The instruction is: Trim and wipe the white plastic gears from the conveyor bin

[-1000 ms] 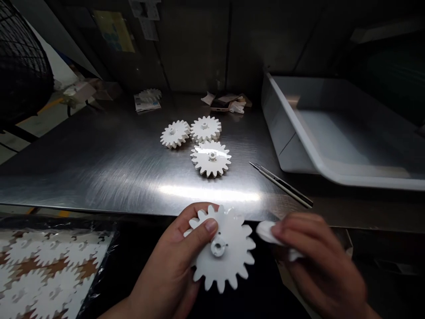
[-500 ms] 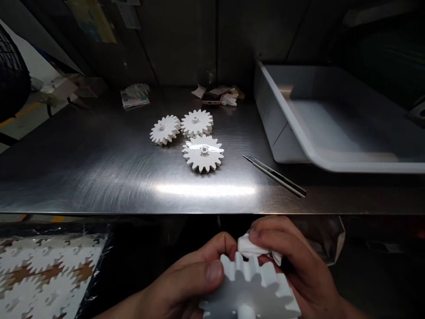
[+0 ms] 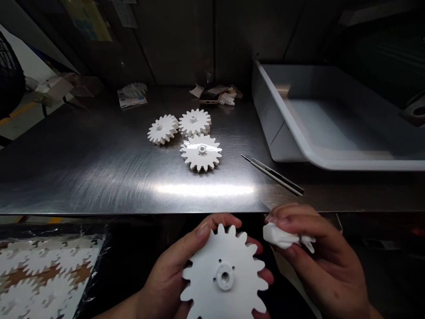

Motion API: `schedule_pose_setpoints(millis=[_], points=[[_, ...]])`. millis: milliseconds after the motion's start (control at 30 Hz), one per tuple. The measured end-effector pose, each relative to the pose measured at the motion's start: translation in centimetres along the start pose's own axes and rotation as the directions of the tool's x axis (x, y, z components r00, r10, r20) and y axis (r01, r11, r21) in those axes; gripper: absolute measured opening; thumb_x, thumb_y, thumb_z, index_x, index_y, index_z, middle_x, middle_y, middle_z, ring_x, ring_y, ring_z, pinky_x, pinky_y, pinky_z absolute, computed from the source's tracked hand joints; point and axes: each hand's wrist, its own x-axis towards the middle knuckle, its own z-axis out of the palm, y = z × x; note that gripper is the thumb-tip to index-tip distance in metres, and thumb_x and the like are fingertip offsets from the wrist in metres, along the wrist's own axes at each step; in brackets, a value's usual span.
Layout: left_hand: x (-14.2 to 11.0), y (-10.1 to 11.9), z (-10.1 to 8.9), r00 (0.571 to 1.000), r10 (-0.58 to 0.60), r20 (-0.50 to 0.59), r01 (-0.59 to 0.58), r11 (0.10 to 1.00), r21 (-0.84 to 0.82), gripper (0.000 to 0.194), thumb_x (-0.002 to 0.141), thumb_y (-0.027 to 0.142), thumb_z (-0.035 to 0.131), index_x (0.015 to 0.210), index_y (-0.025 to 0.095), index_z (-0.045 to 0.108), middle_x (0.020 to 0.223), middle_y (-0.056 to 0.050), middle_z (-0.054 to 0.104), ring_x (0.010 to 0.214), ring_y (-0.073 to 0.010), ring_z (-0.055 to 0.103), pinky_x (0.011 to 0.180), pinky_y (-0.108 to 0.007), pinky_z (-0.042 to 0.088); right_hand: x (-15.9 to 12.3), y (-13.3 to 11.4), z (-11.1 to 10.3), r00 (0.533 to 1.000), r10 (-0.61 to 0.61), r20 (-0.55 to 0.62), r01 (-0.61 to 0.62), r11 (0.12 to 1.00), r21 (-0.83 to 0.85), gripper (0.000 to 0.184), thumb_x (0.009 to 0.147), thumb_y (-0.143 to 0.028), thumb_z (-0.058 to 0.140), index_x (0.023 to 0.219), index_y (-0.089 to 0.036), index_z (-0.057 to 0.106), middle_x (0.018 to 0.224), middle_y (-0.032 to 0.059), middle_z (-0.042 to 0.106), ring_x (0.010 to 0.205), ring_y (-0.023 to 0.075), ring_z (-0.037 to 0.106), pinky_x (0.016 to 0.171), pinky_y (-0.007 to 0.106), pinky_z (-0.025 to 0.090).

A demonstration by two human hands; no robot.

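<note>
A large white gear (image 3: 206, 283) faces the camera below the table edge, its hub and small holes showing. My left hand (image 3: 179, 261) grips it, thumb at the upper left rim and fingers behind it. To its right, my right hand (image 3: 318, 257) pinches a crumpled white cloth (image 3: 280, 237), held apart from the gear. Beyond them on the metal table, several white gears lie close together: a front gear (image 3: 201, 153), a left gear (image 3: 162, 129) and a back gear (image 3: 195, 122) that rests on another.
A utility knife (image 3: 272, 174) lies on the steel table (image 3: 109, 177), beside a big grey-white bin (image 3: 308, 150). A phone (image 3: 210, 100) and scraps sit at the back. Another gear (image 3: 134, 90) rests on paper. At lower left, a plastic-lined box holds more gears (image 3: 49, 297).
My right hand has moved right with the cloth, away from the gear's teeth. The gear in my left hand has tilted up, so its flat face and hub now show.
</note>
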Motion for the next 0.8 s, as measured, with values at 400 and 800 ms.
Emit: schedule_pose_setpoints(millis=[400,800], points=[[0.1,-0.2,-0.3,0.988,0.052,-0.148,-0.057,0.998,-0.032,0.025,0.094,0.036,0.050,0.108,0.024,0.067,0.106,-0.007,0.066,0.093,-0.0290,0.066,0.077,-0.047,0.056,1.1,-1.5,1.1,0.972,-0.219,0.082,0.219,0.976,0.014,0.045,0.081,0.003,0.055,0.119,-0.018,0.064,0.099,0.0088,0.069,0.093,0.0262,0.065,0.075,0.041,0.058],[-0.6,0.4,0.0,0.964,0.129,-0.235,-0.100,0.986,0.131,0.032,0.092,0.030,0.051,0.114,0.015,0.070,0.102,-0.014,0.068,0.091,-0.0269,0.067,0.082,-0.038,0.052,1.0,0.4,-0.9,0.988,-0.108,0.111,0.116,0.991,-0.072,0.042,0.085,0.002,0.056,0.117,-0.024,0.065,0.102,0.0075,0.069,0.096,0.0265,0.066,0.081,0.044,0.057]])
